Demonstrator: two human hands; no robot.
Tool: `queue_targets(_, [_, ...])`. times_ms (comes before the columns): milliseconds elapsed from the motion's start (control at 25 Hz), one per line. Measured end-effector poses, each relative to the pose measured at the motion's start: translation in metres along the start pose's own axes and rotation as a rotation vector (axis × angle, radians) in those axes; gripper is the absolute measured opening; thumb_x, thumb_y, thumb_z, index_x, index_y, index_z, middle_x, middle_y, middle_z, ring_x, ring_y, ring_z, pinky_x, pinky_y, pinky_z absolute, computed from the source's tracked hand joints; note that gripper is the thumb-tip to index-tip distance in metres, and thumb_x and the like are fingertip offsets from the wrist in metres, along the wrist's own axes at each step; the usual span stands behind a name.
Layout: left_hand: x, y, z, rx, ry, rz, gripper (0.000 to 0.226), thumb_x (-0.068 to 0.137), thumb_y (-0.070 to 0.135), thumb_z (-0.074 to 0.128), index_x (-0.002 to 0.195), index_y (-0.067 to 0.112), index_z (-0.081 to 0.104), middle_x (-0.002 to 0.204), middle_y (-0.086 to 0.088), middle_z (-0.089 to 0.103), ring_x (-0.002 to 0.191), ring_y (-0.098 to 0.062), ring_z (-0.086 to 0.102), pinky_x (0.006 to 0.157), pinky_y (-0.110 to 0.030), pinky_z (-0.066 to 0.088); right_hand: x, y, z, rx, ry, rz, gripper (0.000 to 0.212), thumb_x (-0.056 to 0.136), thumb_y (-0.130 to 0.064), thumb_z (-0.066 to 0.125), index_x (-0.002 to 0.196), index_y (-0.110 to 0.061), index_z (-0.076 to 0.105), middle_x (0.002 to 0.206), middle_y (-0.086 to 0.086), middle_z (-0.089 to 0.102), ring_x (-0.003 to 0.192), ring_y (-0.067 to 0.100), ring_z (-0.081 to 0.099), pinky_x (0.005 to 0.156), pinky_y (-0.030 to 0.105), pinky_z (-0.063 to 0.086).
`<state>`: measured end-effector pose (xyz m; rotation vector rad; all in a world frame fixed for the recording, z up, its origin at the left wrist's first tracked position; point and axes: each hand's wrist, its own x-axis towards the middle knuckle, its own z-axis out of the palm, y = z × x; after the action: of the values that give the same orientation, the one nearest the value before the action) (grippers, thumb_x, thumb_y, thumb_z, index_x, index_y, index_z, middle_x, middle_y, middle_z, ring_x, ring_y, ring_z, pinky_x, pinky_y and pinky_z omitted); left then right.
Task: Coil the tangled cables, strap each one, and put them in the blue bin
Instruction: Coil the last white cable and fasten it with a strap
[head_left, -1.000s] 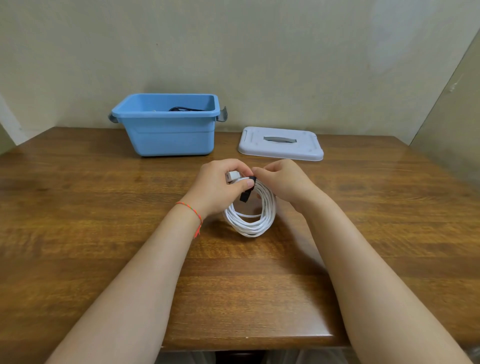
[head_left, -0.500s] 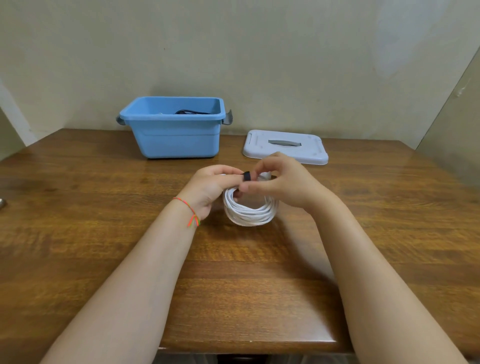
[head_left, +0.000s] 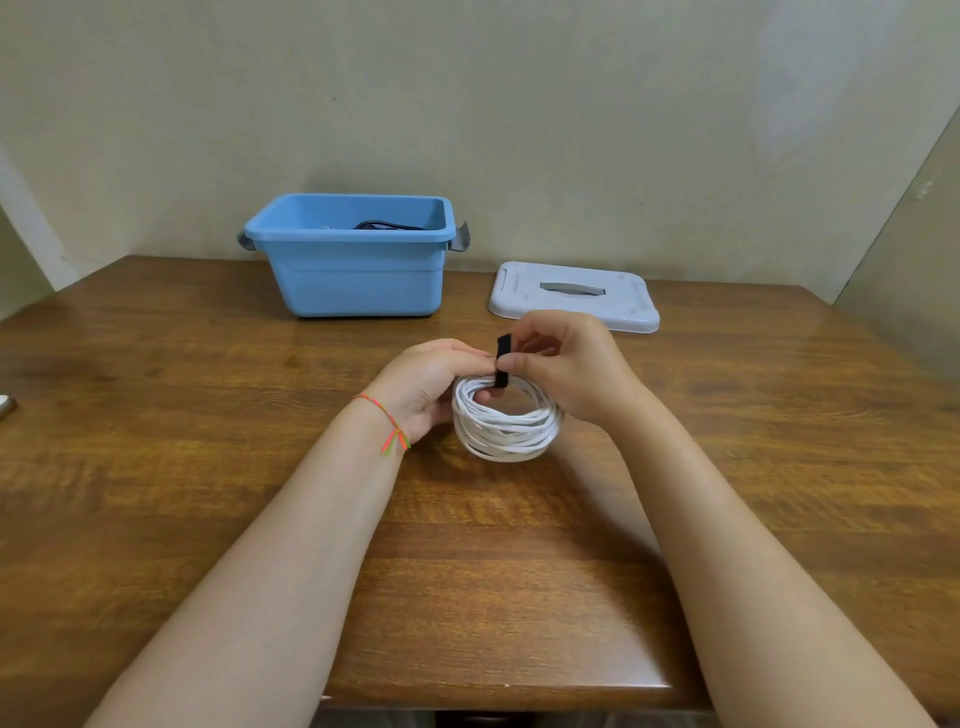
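1. The white cable sits coiled in a loose round bundle at the middle of the wooden table, its lower loops resting on the wood and its far edge lifted between both hands.
2. The left hand grips the coil's left side with curled fingers; the right hand pinches a short black strap that stands upright over the top of the loops. Neither hand is spread wide.
3. The cable looks flat and ribbon-like, smooth and slightly glossy — probably light, soft and springy, so the loops would likely fan out if the grip eased.
4. The best hold is judged to be where the loops bunch at the strap, squeezing them together, not at a single outer strand.
5. The strap appears matte and fabric-like, possibly hook-and-loop; it should bend easily, but whether it is yet fastened cannot be told.
6. The blue bin stands open near the back wall, well apart from the coil — rigid smooth plastic with grey side latches, and a dark cable just showing inside.
7. Its pale grey lid lies flat to the bin's right, with a recessed handle.
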<state>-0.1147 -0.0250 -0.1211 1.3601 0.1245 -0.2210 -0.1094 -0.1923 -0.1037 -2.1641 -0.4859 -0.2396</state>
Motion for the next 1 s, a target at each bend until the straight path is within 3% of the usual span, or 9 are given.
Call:
queue_targets(240, [-0.001,0.002,0.001,0.01,-0.009,0.005,0.019,0.087,0.0,0.065,0.104,-0.009,0.066,0.085,-0.022,0.068,0.058,-0.019,0.066,0.055,-0.023,0.054,0.001,0.003,0.002,0.037,0.033,0.08,0.01,0.084,-0.018,0.077,0.082,-0.02,0.067,0.083,-0.001,0.069,0.08,0.014,0.065,0.072,0.028,0.055])
queue_targets(440, [-0.002,-0.004,0.004,0.04,-0.02,0.064,0.011,0.082,-0.008,0.07,0.09,-0.001,0.066,0.078,-0.019,0.069,0.053,-0.015,0.065,0.055,-0.022,0.055,0.003,0.009,0.001,0.142,0.036,0.096,0.025,0.081,-0.014,0.079,0.089,-0.022,0.056,0.086,0.001,0.067,0.079,0.018,0.065,0.074,0.031,0.053])
queue_targets(560, [0.003,-0.007,0.001,0.059,0.053,0.053,0.012,0.079,-0.009,0.073,0.088,-0.002,0.068,0.076,-0.021,0.07,0.056,-0.02,0.068,0.055,-0.024,0.056,0.003,0.008,0.003,-0.085,0.004,0.015,0.011,0.084,-0.019,0.075,0.085,-0.028,0.069,0.088,-0.007,0.065,0.082,0.014,0.065,0.074,0.03,0.053])
queue_targets(720, [0.007,-0.008,-0.004,0.101,0.158,0.113,0.011,0.074,-0.007,0.076,0.073,0.004,0.072,0.079,-0.024,0.071,0.081,-0.037,0.07,0.078,-0.041,0.058,0.004,-0.006,0.01,-0.358,-0.108,-0.103,0.013,0.083,-0.027,0.075,0.094,-0.019,0.073,0.09,-0.003,0.064,0.086,0.018,0.061,0.075,0.034,0.049])
queue_targets(840, [0.001,0.003,-0.002,0.297,0.191,0.199,0.017,0.076,0.0,0.078,0.085,0.009,0.067,0.083,-0.017,0.069,0.075,-0.026,0.066,0.073,-0.034,0.055,0.01,-0.02,0.011,-0.557,-0.172,-0.112,0.022,0.086,-0.035,0.071,0.081,-0.016,0.06,0.081,-0.002,0.051,0.077,0.02,0.051,0.064,0.033,0.036])
queue_targets(920, [-0.002,0.021,-0.003,0.403,0.155,0.263,0.027,0.079,0.007,0.079,0.098,0.011,0.061,0.087,-0.015,0.068,0.066,-0.016,0.064,0.066,-0.027,0.053,0.021,-0.027,0.003,-0.563,-0.158,-0.137,0.022,0.089,-0.032,0.069,0.082,-0.012,0.063,0.078,-0.002,0.052,0.073,0.019,0.05,0.061,0.03,0.031])
queue_targets(1000, [0.0,0.045,-0.008,0.47,0.121,0.331,0.032,0.08,0.013,0.08,0.104,0.013,0.059,0.084,-0.014,0.066,0.063,-0.011,0.063,0.067,-0.025,0.051,0.038,-0.036,-0.009,-0.53,-0.145,-0.184,0.017,0.09,-0.028,0.067,0.082,-0.013,0.065,0.078,-0.002,0.053,0.072,0.018,0.049,0.059,0.027,0.03])
